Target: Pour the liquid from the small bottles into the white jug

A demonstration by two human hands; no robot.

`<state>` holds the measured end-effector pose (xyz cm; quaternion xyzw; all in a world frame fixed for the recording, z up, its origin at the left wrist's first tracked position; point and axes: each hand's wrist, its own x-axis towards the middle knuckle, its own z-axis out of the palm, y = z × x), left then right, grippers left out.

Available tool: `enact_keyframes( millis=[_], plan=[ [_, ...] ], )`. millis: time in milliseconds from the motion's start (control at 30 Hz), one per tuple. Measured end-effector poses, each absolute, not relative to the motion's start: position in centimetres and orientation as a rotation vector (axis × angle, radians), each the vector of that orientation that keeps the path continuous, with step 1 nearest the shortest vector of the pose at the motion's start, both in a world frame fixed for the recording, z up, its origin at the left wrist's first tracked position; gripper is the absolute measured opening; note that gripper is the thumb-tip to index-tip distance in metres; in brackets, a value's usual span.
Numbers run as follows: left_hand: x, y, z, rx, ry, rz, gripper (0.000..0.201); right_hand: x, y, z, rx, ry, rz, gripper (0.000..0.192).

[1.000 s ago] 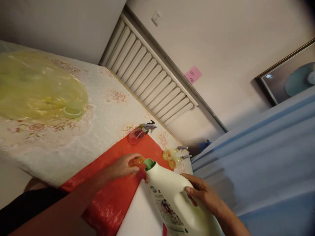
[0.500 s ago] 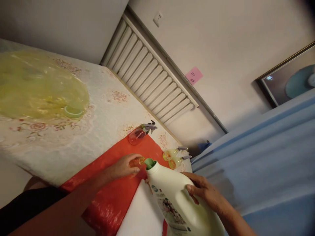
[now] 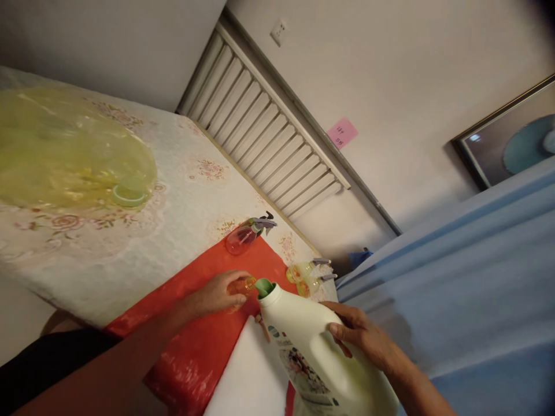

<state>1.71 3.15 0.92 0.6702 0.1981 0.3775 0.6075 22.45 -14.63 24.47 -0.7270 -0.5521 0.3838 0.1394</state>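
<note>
My left hand [image 3: 225, 293] is closed around a small clear bottle [image 3: 243, 285], which looks orange over the red sheet. Its mouth points at the green spout [image 3: 263, 287] of a large cream detergent jug [image 3: 299, 329]. The two openings nearly meet; I cannot make out any liquid passing between them. My right hand [image 3: 358, 335] grips the jug by its handle, and the jug lies tilted with its neck towards the bottle. A few fingertips [image 3: 262, 327] show beneath the jug's neck; whose hand they belong to is hidden.
Under my hands lies a red plastic sheet [image 3: 191, 341] on a flowered tablecloth [image 3: 182, 214]. A pink spray bottle [image 3: 239, 239] stands behind, with yellowish spray bottles [image 3: 306, 277] further right. A yellow plastic bag [image 3: 73, 150] with a green ring sits left; a radiator [image 3: 269, 127] lines the wall.
The jug and my right hand have shifted very slightly to the right. My left hand and the bottle have hardly moved.
</note>
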Motion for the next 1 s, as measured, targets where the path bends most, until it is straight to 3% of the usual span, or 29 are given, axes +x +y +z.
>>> enact_keyframes(
  millis=[1000],
  plan=[
    [1.74,3.03,0.83,1.603,0.503,0.867,0.048,22.35,-14.02,25.36,-2.140,-1.613,1.139,0.057]
  ],
)
